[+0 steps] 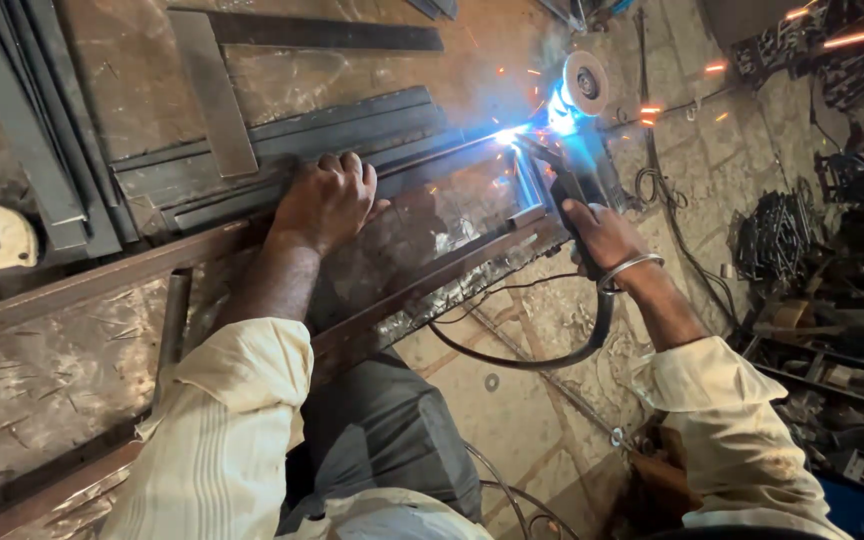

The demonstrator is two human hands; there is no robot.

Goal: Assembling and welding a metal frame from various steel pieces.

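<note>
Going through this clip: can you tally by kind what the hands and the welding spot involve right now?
Hands: 2, left hand pressing on the metal frame, right hand gripping the welding holder
Metal frames: 1
Welding holders: 1
Angle grinders: 1, the angle grinder lies beyond the arc
Bracelets: 1, the bracelet on the right wrist
Total: 6

Rusty matt steel frame (422, 285)

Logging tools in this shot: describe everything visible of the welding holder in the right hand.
The welding holder is a dark, slim handle, gripped by the right hand and angled up-left toward the metal frame. Its tip meets the frame's corner in a bright blue-white arc throwing orange sparks. A black cable loops from it below the wrist. Glare hides finer detail.
</note>
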